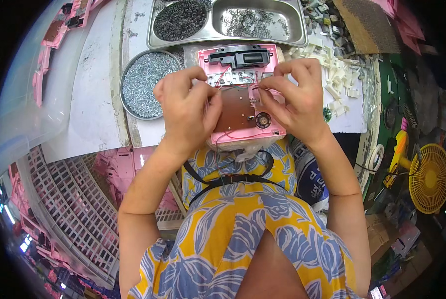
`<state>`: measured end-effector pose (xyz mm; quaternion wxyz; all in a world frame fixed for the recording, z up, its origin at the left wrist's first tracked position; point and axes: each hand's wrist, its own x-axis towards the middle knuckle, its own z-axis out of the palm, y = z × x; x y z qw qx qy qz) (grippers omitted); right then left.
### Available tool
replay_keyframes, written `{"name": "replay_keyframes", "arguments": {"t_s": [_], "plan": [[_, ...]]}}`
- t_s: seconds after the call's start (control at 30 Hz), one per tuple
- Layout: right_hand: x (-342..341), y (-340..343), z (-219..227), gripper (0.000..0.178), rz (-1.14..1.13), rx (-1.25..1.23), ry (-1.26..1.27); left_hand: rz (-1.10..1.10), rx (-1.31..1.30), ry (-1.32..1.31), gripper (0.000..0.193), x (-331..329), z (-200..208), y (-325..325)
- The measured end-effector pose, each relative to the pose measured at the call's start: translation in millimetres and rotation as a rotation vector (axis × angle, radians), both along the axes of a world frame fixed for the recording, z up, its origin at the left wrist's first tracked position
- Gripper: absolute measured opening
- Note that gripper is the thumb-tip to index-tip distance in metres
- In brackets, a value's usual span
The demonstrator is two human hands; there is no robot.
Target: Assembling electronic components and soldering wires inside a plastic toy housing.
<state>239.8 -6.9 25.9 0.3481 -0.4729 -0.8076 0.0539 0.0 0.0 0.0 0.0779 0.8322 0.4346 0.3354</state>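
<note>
A pink plastic housing lies in front of me at the table's near edge. Inside it are a brown circuit board, a black box-shaped part and a small round speaker. Thin red and dark wires cross the upper part of the board. My left hand is closed in a pinch at the wires' left end. On the opposite side, my right hand pinches the wires near the housing's right edge. The fingers partly hide what lies between their tips.
A round dish of small silvery pieces stands left of the housing. Behind is a metal tray of springs and small metal parts. White plastic pieces lie piled at right. A yellow fan and a plastic basket flank me.
</note>
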Motion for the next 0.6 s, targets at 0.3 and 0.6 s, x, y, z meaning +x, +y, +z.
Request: {"name": "replay_keyframes", "arguments": {"t_s": [0.3,0.6], "plan": [[7,-16,0,0.021,0.223,-0.218,0.286,0.147,0.080,-0.354,0.035,29,18,-8],[38,-16,2,0.023,0.203,-0.043,0.250,-0.372,-0.718,-0.236,0.007,42,42,21]]}}
